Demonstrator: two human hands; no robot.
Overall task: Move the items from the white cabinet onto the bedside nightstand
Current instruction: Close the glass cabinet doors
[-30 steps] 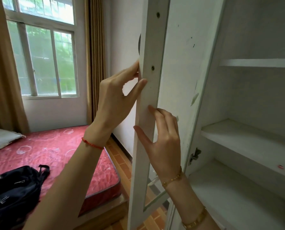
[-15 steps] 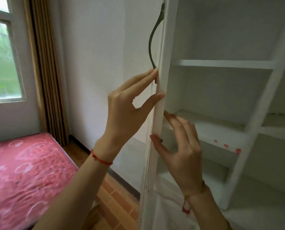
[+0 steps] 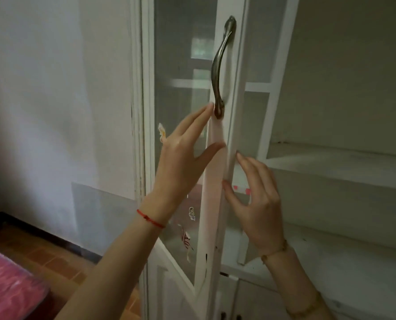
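Note:
The white cabinet (image 3: pixel 331 162) fills the right of the view, its shelves bare where I can see them. Its glass door (image 3: pixel 183 88) with a curved metal handle (image 3: pixel 220 65) stands nearly flush with the frame. My left hand (image 3: pixel 183 153) lies with straight fingers against the door's front, fingertips just below the handle, thumb on the door's edge. My right hand (image 3: pixel 254 197) touches the same edge from the right side, fingers straight. Neither hand holds an item. The nightstand is out of view.
A white wall (image 3: pixel 54 100) runs to the left of the cabinet. Brown floor tiles (image 3: pixel 54 257) lie below it, and a corner of a red mattress (image 3: pixel 5 287) shows at the bottom left. Small stickers (image 3: pixel 185 241) dot the door glass. Lower cabinet doors (image 3: pixel 238 301) sit beneath the shelves.
The door has swung from wide open to almost against the cabinet, with both hands on its edge throughout. My view turned right, so the window and black bag left the frame.

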